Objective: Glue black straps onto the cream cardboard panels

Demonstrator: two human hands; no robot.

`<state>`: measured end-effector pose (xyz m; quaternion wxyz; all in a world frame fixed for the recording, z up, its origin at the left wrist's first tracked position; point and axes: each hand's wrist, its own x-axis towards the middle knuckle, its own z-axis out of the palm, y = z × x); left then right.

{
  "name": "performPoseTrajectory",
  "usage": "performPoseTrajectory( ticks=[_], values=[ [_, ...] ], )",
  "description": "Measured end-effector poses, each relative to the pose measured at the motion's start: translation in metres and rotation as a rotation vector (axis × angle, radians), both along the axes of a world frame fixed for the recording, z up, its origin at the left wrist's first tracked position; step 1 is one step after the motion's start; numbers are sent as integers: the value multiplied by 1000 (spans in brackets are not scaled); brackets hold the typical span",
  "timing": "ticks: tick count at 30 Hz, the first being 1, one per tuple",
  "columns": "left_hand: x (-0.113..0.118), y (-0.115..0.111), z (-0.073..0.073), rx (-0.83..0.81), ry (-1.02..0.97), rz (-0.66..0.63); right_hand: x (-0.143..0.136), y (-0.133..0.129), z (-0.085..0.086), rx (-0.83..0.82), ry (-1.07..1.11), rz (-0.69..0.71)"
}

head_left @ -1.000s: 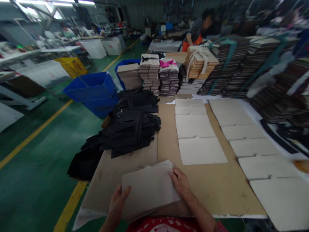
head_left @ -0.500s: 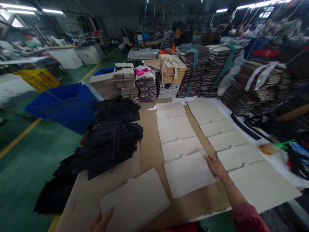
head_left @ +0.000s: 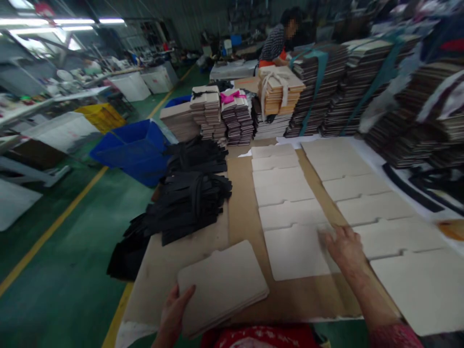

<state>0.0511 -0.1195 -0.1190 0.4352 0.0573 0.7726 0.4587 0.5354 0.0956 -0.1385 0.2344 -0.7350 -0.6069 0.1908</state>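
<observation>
Left hand: the grip of the left hand is clamped on the near-left edge of the stack of panels, thumb on top.
Stack of panels: tilted, at the near edge of the desk, left of the two rows; its layers look slightly fanned. A loose pinch at one side could let lower sheets slide out or the far corner droop.
Right hand: the right hand is over the right edge of the front panel, fingers bent down; blur hides whether the grip is closed on it, so I cannot tell. A sideways drag here could skew that panel.
Left row: pale panels overlapping like steps, small notches showing along the edges. A push on the front one could shift those it touches and spoil the even overlap.
Right row: the right row passes close beside the right forearm; a low sleeve or elbow could brush its near panels askew.
Black strips: the bundles of black strips lie beyond the stack, partly past the desk's left side; a wide swing of the left arm could snag loose ends.
Tied piles: the tied piles stand at the far end, well apart from both hands; little risk there.
</observation>
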Motion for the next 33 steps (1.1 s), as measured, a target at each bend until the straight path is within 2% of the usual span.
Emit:
performPoseTrajectory(
  ticks=[2, 6, 9, 11, 14, 23, 29, 33],
  values=[
    [1, -3, -2, 29, -7, -46, -38, -14, 1, 31, 54, 122],
    [-3, -9, -10, 48, 14, -57, -135, -45, -7, -27, 190, 455],
    [-5, -12, -15, 79, 5, -72, -192, -53, -17, -51, 194, 532],
    [-5, -13, -16, 96, 3, -81, -211, -51, -21, -62, 173, 537],
    [-5, -12, -16, 103, 16, -83, -220, -51, -21, -61, 152, 557],
    [-8, -13, -18, 85, 54, -96, -212, -72, -5, 20, 233, 566],
    [-10, -13, -15, 44, 90, -137, -221, -84, -1, -122, 391, 484],
    [-15, -11, -12, -89, 148, -171, -222, -90, 10, -210, 535, 428]
  ],
)
